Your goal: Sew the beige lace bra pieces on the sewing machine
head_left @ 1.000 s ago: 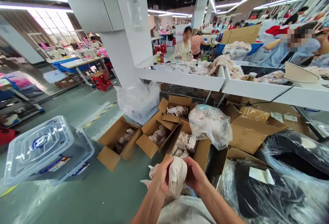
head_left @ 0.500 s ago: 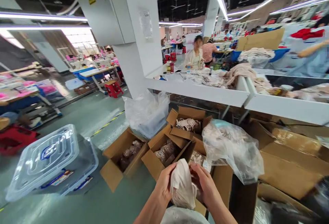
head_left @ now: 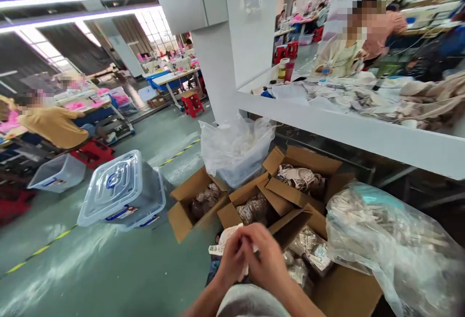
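Close in front of my body, my left hand [head_left: 232,255] is closed on a pale beige lace garment [head_left: 225,239]. Part of it sticks out to the left with a white strip at its edge. My right hand [head_left: 264,258] lies against the left, its fingers bent over the same cloth and meeting the left fingers. Most of the garment is hidden by my hands, so its exact shape does not show. Just beyond my hands is an open carton [head_left: 227,215] holding bundled patterned lace pieces [head_left: 252,209].
Another carton [head_left: 178,222] with brown bundles stands left, and one [head_left: 301,154] with beige pieces behind. A plastic bag [head_left: 392,239] of garments bulges at right. Lidded clear bins [head_left: 119,186] stand on the floor. A white-edged table [head_left: 345,125] runs behind; people sit farther off.
My view has swung left and closer to the cartons. My hands, earlier apart on either side of the garment, are now pressed together over it, and less of the cloth shows.
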`<state>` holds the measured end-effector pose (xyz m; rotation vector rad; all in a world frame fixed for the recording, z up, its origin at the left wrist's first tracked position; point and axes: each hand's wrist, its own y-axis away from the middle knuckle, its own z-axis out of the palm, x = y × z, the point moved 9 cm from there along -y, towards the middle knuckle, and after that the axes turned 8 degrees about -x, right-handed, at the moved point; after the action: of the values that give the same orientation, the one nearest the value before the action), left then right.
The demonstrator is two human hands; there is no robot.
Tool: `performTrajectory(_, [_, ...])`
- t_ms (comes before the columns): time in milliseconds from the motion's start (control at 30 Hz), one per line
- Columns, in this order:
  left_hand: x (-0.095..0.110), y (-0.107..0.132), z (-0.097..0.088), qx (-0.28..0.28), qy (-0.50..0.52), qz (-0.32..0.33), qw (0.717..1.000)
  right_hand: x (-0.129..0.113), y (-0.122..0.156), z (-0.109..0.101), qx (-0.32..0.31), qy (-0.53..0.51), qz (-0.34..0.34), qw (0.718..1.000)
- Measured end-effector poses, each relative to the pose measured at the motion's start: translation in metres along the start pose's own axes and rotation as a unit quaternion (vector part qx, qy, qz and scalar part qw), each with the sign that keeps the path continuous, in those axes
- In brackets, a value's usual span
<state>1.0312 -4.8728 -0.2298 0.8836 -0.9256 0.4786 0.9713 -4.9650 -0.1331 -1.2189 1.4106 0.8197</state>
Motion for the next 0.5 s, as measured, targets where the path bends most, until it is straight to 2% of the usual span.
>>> performTrajectory(100, [0.03,-0.018,0.01,-0.043,-0.188,0.063,0.979,0.069,-0.001,-0.04,0.101,0.048,0.055,0.992])
performTrajectory(167, [0.045,-0.035,0.018,-0.082,-0.29,0.089,0.949,0.096,-0.005,-0.046,0.116,0.037,0.075,0.99])
performTrajectory(233, [0.055,-0.055,0.021,-0.136,-0.319,0.093,0.933,0.109,-0.016,-0.04,0.127,0.011,0.082,0.988])
performTrajectory(367, [0.079,-0.1,0.021,-0.243,-0.328,0.098,0.907,0.117,-0.054,-0.021,0.172,-0.035,0.12,0.977])
performTrajectory(500, [0.105,-0.136,0.01,-0.305,-0.319,0.1,0.892,0.116,-0.089,-0.012,0.243,-0.044,0.158,0.956])
